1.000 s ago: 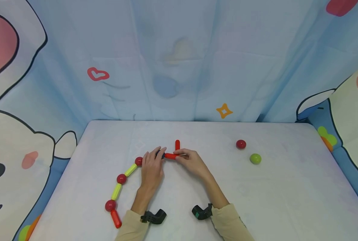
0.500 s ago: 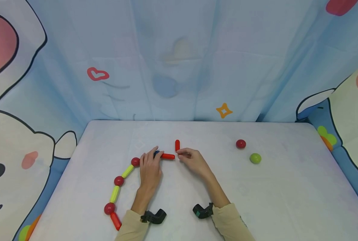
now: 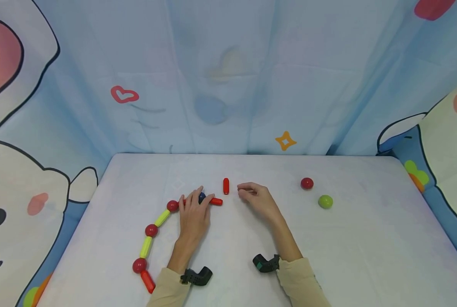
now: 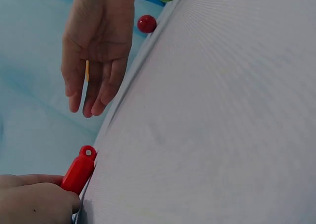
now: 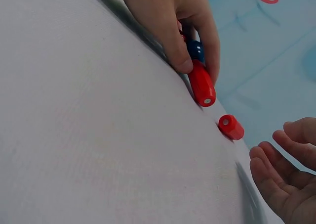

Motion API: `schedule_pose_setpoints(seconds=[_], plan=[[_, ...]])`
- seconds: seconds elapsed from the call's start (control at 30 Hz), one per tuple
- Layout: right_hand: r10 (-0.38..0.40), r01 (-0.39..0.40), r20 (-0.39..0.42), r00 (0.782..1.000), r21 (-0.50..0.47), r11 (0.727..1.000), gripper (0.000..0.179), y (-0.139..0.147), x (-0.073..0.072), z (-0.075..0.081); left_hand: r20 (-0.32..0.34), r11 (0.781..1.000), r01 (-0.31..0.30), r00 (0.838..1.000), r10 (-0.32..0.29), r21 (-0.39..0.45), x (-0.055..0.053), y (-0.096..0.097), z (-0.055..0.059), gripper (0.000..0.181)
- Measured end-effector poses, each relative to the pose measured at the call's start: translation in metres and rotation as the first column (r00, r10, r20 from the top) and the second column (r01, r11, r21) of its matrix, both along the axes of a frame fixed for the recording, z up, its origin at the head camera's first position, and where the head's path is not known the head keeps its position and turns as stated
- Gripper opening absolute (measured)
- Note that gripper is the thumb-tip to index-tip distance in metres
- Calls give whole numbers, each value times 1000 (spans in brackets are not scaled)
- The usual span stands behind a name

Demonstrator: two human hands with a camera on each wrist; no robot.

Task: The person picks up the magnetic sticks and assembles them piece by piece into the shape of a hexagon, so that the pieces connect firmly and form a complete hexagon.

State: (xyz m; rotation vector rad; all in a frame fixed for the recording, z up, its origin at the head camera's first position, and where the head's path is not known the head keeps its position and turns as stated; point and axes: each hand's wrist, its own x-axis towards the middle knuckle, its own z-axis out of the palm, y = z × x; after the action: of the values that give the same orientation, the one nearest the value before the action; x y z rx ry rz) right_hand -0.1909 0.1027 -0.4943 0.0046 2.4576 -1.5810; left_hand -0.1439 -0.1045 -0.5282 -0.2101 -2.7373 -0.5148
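A chain of balls and rods curves across the left of the table, with red balls (image 3: 151, 230), yellow-green rods (image 3: 146, 247) and a red rod (image 3: 148, 282) at its near end. My left hand (image 3: 193, 215) lies over the chain's far end, hiding part of it. Its thumb and a finger pinch the chain about the dark blue ball (image 5: 196, 50), where a red end rod (image 5: 201, 84) sticks out. Just beyond that rod's tip lies a loose red rod (image 3: 226, 186), apart from the chain. To its right, my right hand (image 3: 260, 200) hovers with relaxed fingers, holding nothing.
Further right on the white-covered table (image 3: 366, 238) lie a red ball (image 3: 307, 183) and a green ball (image 3: 325, 201). A blue patterned curtain (image 3: 228, 106) hangs behind the table. Both wrists carry a black camera (image 3: 266, 263).
My right hand has let go of the chain's red end rod and drawn away to the right. The chain has shifted slightly left under my left hand, which stays on it.
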Motion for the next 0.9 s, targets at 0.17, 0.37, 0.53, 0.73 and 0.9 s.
schedule_pose_setpoints(seconds=[0.17,0.37,0.53,0.73,0.9], plan=[[-9,9,4,1000,-14,1000,31,3,0,1,7,1000,-12,1000,12,13,0,0,-2,31],[-4,5,-16,1000,11,1000,30,3,0,3,27,1000,-19,999,19,22,0,1,0,30],[-8,9,-41,999,30,1000,29,4,0,3,25,1000,-22,999,22,22,0,1,0,32],[4,-1,-62,998,39,999,29,5,1,4,55,999,-31,998,29,25,0,1,0,32],[1,4,-66,998,65,998,29,8,3,11,71,999,-35,997,33,27,-2,1,0,32]])
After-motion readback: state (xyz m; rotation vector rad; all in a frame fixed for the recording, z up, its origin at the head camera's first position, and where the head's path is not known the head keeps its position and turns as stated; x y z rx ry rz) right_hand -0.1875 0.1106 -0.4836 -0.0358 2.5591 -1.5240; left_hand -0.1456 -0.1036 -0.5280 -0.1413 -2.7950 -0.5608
